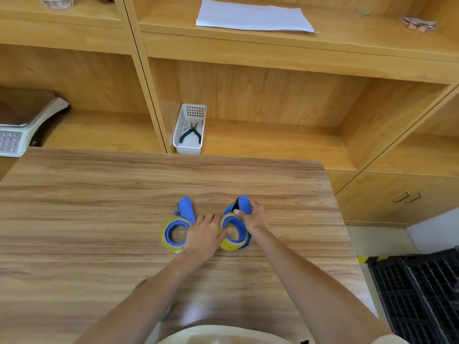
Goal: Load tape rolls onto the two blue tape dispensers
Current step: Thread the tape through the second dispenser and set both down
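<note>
Wood-grain table (99, 194) fills the lower part of the view, with wooden shelving (248, 78) behind it. Near the middle of the table the right hand (253, 217) is closed around the handle of the right blue dispenser (242, 204), thumb on the near face and fingers wrapped behind. The left hand (205, 235) lies flat and spread between the 2 dispensers, its thumb reaching into the blue hub of the right one, pressing on the yellowish tape roll (229, 244) seated there; it grips nothing. That roll sits around the hub, slightly tilted toward the camera. Just beside the left hand, on its other side, the left blue dispenser (186, 209) lies on the table with its own yellowish tape roll (167, 240) around the hub; the fingers of the left hand touch or overlap its edge. Both forearms stretch from the bottom of the view

Farther back, on the lower shelf, a white slotted basket (182, 142) holds green-handled pliers (190, 133). At the far left stands a weighing scale (22, 125) with a keypad. On the upper shelf lies a white sheet (253, 17), with a crumpled wrapper (418, 24) well apart to its right. At the lower right a black crate (422, 294) sits on the floor
</note>
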Tool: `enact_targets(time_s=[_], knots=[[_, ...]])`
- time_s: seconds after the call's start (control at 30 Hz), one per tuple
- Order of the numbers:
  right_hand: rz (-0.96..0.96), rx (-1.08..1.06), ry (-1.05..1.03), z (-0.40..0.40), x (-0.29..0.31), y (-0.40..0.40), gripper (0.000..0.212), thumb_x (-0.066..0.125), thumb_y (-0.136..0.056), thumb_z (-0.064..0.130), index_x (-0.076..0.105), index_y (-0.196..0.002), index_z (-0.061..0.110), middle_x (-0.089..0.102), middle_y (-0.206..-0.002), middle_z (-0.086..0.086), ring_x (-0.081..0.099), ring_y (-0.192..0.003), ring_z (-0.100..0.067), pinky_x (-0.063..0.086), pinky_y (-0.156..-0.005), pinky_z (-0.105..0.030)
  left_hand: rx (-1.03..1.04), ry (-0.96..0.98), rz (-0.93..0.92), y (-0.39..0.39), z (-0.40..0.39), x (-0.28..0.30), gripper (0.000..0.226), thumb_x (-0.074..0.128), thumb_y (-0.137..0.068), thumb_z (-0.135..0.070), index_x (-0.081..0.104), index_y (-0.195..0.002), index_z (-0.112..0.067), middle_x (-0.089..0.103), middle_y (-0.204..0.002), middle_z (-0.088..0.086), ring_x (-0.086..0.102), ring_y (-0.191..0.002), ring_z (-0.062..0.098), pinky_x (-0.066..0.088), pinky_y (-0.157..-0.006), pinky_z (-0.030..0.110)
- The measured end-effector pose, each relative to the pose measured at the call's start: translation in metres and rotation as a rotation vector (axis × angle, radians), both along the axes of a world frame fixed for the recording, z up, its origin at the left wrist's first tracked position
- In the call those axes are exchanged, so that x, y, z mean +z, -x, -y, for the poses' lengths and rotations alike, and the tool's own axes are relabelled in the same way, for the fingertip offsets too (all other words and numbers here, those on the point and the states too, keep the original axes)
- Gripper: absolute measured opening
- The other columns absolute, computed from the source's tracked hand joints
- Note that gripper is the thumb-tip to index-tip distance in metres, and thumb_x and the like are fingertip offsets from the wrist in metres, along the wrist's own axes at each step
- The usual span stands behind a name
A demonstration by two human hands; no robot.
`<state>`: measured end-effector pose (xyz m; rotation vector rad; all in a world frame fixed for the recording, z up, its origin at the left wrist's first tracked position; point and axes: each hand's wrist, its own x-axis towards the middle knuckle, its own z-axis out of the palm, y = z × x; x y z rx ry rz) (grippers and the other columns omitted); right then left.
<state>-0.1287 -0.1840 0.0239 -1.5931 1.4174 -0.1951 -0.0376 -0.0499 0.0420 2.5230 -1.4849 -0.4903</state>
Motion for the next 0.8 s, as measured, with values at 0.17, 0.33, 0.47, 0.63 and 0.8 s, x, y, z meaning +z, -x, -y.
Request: enact_targets(time_s=[0.17, 0.33, 0.47, 0.63, 0.8], knots=[[-0.112, 0.070, 0.102, -0.017, -0.001, -0.007, 0.064, 0.078, -0.075, 0.039, 0.055, -0.134, 0.025, 0.063, -0.127, 0.003, 0.061, -0.115, -0.021, 0.052, -0.086, -0.036, -0.091, -0.211, 0.175, -0.005, -0.002, -0.008, 0.055, 0.046, -0.092, -0.058, 0.051, -0.130, -0.019, 0.063, -0.125, 0.001, 0.046, -0.125, 0.024, 0.032, -0.102, 0.038], [-0.137, 0.084, 0.099, -0.023, -0.010, -0.014, 0.070, 0.081, -0.074, 0.034, 0.052, -0.137, 0.027, 0.061, -0.133, 0.004, 0.057, -0.123, -0.019, 0.051, -0.094, -0.038, -0.113, -0.311, 0.207, -0.010, 0.001, -0.014, 0.055, 0.049, -0.092, -0.057, 0.052, -0.129, -0.017, 0.065, -0.121, 0.007, 0.046, -0.127, 0.025, 0.030, -0.106, 0.040], [-0.157, 0.066, 0.082, -0.022, -0.015, -0.020, 0.068, 0.083, -0.070, 0.034, 0.056, -0.132, 0.029, 0.064, -0.128, 0.007, 0.061, -0.116, -0.017, 0.054, -0.088, -0.036, -0.143, -0.361, 0.230, -0.015, 0.004, -0.017, 0.053, 0.049, -0.093, -0.056, 0.054, -0.128, -0.017, 0.065, -0.121, 0.008, 0.044, -0.127, 0.027, 0.028, -0.107, 0.041], [-0.183, 0.111, 0.072, -0.017, -0.019, -0.025, 0.069, 0.082, -0.073, 0.034, 0.054, -0.136, 0.028, 0.062, -0.133, 0.006, 0.059, -0.121, -0.019, 0.052, -0.091, -0.035, -0.166, -0.395, 0.227, -0.019, 0.010, -0.021, 0.051, 0.048, -0.093, -0.055, 0.057, -0.125, -0.017, 0.065, -0.120, 0.008, 0.042, -0.127, 0.027, 0.027, -0.107, 0.042], [-0.214, 0.185, 0.087, -0.016, -0.020, -0.023, 0.069, 0.074, -0.081, 0.037, 0.045, -0.143, 0.028, 0.055, -0.141, 0.007, 0.055, -0.126, -0.019, 0.048, -0.088, -0.032, -0.186, -0.405, 0.226, -0.022, 0.013, -0.022, 0.051, 0.048, -0.092, -0.056, 0.057, -0.125, -0.018, 0.066, -0.118, 0.007, 0.044, -0.125, 0.027, 0.028, -0.105, 0.041]])
